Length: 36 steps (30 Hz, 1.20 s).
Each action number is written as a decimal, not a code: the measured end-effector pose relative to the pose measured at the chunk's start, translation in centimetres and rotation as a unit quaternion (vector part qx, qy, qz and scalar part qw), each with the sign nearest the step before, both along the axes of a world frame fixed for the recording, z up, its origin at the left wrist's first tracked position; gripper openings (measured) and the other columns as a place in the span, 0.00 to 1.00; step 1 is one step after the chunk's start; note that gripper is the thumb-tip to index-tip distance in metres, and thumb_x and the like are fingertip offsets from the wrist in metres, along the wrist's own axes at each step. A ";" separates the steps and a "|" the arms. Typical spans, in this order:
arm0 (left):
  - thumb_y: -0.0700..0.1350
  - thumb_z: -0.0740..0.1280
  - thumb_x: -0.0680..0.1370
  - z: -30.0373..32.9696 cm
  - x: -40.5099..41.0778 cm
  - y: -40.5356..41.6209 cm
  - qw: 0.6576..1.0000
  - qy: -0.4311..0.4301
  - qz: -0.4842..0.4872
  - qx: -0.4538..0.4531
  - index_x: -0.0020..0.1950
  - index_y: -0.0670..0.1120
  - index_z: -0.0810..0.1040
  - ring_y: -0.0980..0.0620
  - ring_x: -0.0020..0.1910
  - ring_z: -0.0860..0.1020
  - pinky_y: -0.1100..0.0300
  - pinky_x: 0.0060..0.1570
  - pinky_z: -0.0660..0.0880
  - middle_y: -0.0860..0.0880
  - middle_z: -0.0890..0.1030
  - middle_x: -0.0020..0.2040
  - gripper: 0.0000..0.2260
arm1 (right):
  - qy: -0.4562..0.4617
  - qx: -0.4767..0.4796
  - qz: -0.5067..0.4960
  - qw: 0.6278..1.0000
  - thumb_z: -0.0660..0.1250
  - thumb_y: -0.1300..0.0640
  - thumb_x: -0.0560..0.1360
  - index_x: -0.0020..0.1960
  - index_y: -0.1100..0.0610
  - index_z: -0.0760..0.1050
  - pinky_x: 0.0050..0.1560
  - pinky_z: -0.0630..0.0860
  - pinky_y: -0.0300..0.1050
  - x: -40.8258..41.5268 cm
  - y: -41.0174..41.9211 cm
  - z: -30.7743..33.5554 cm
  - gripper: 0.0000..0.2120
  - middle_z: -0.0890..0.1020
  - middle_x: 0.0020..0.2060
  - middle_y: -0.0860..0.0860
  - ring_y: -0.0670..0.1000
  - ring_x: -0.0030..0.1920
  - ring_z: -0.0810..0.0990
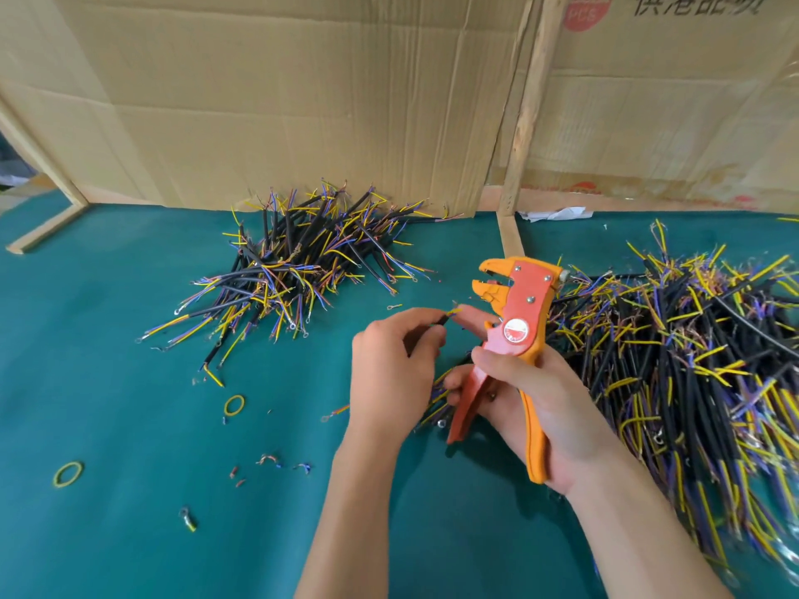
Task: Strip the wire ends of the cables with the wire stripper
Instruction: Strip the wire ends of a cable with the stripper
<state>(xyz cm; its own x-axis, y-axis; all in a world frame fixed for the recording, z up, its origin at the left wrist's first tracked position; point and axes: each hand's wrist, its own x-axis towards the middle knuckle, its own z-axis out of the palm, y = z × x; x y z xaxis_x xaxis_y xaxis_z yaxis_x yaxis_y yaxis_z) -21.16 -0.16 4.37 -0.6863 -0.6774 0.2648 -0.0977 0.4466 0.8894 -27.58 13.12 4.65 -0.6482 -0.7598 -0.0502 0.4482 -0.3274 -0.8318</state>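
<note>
My right hand (536,399) grips the handles of an orange and red wire stripper (516,322), held upright with its jaws open toward the left. My left hand (391,365) pinches a short black cable (445,317) whose yellow and blue wire ends point up toward the jaws, just below and left of them. The cable's lower end (436,402) sticks out under my left hand. A heap of black cables with coloured wire ends (298,261) lies at the back centre. A larger heap (691,356) lies on the right.
The table has a green cover (129,382). Two yellow rubber bands (234,404) (68,474) and small insulation scraps (268,462) lie at the front left. Cardboard walls (302,101) and a wooden post (525,123) close the back.
</note>
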 end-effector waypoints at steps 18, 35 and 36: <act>0.40 0.71 0.78 -0.2 0.2 -1.0 0.977 0.137 0.031 0.163 0.42 0.44 0.82 0.50 0.32 0.82 0.58 0.33 0.77 0.47 0.84 0.34 0.05 | -0.071 -0.021 0.034 0.997 0.69 0.57 0.76 0.68 0.63 0.77 0.53 0.82 0.60 -0.9 1.0 0.0 0.22 0.82 0.60 0.66 0.66 0.50 0.85; 0.39 0.73 0.76 -0.3 -0.1 -0.9 0.984 0.130 0.011 0.118 0.41 0.45 0.83 0.51 0.31 0.81 0.61 0.32 0.75 0.50 0.83 0.34 0.04 | -0.035 0.028 0.088 0.995 0.73 0.64 0.70 0.61 0.66 0.79 0.41 0.81 0.56 0.2 0.5 0.4 0.20 0.75 0.36 0.61 0.60 0.35 0.78; 0.39 0.73 0.76 -0.4 -0.1 -0.9 0.985 0.128 0.008 0.115 0.41 0.45 0.83 0.51 0.31 0.81 0.61 0.32 0.75 0.50 0.83 0.34 0.05 | -0.035 0.024 0.089 0.995 0.73 0.63 0.70 0.61 0.66 0.79 0.40 0.80 0.56 0.3 0.5 0.4 0.19 0.75 0.35 0.60 0.59 0.34 0.77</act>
